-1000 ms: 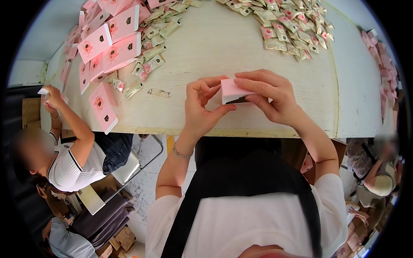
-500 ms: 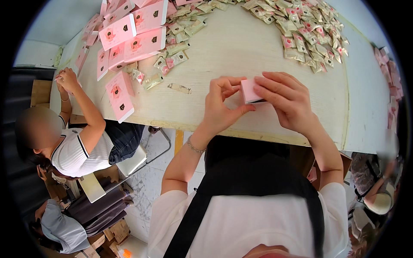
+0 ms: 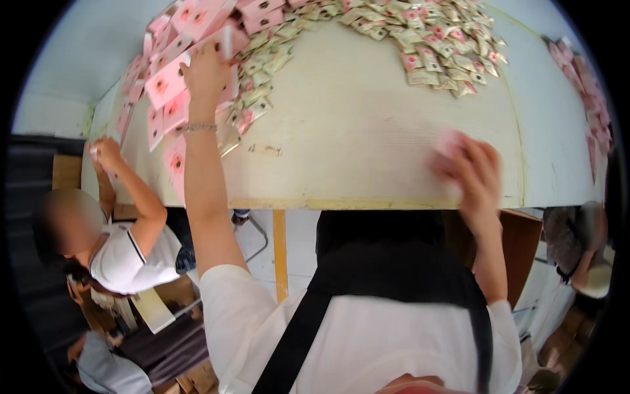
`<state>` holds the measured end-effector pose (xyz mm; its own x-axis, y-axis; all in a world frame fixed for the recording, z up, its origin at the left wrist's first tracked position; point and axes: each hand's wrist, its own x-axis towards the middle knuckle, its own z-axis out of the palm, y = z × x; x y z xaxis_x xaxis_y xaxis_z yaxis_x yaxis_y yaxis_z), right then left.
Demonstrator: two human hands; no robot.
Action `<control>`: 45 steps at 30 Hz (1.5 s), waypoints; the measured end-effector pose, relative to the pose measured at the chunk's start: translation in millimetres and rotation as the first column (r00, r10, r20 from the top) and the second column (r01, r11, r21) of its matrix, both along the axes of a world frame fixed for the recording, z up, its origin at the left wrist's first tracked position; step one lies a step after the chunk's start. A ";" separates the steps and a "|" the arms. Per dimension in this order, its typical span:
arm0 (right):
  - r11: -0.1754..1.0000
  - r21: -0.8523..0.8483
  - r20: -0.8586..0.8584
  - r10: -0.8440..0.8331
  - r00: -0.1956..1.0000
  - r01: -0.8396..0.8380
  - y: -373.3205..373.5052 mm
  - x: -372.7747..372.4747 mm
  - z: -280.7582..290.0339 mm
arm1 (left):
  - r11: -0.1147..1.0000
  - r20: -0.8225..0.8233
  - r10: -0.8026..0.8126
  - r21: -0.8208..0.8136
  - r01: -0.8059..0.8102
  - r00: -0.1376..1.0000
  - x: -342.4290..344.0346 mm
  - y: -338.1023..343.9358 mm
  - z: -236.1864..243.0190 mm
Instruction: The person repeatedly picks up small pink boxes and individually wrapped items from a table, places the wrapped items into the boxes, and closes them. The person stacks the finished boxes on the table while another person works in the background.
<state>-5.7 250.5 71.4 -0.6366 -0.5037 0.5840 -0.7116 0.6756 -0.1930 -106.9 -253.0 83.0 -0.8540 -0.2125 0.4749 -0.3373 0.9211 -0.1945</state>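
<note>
My left hand (image 3: 207, 71) is stretched out to the far left, over a pile of pink boxes (image 3: 166, 82). Its fingers are spread and touch the boxes on top; a firm grip on any one of them is not visible. On the right, above the table's front edge, my right hand (image 3: 478, 169) has its fingers closed on a small pink box (image 3: 447, 152). Both that hand and its box are smeared by motion, so the state of the flaps cannot be made out.
Small gold and pink sachets (image 3: 446, 56) lie heaped at the far right, and more sachets (image 3: 256, 98) lie beside the box pile. Further pink packages (image 3: 587, 98) line the right side. At the left a co-worker (image 3: 131, 253) sits at the table (image 3: 354, 151), both hands raised.
My left hand has let go of the small pink box and reached to the pile at far left. My right hand has carried that box rightward. The view has shifted slightly.
</note>
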 end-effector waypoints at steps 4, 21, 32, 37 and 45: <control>0.624 0.326 -0.210 -0.685 0.698 0.711 164.7 85.6 -5.6 | 0.950 -0.468 -0.144 0.182 0.255 0.872 -7.0 5.8 12.8; 0.820 0.570 0.016 0.051 0.999 -0.051 -59.7 -144.0 -57.2 | -0.274 -0.686 0.233 0.634 0.723 0.689 143.3 152.5 -39.1; 0.863 0.333 0.161 0.345 0.925 -0.380 -160.1 -116.0 -70.5 | 0.504 -0.684 -0.282 0.491 0.711 0.672 175.8 166.8 -106.6; 0.926 0.293 0.075 0.228 0.971 -0.240 -292.1 -177.4 -71.6 | 0.540 -0.645 -0.393 0.415 0.732 0.655 171.2 169.7 -75.5; 0.921 0.269 0.116 0.261 0.958 -0.283 -246.3 -171.3 -81.3 | 0.521 -0.579 -0.405 0.490 0.699 0.707 180.4 162.3 -96.2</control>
<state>-177.1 4.2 -9.9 -0.4890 -0.7995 0.3489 -0.8662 0.4924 -0.0857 73.5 -90.7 -13.3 -0.7037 -0.1213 0.7000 0.3855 0.7625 0.5197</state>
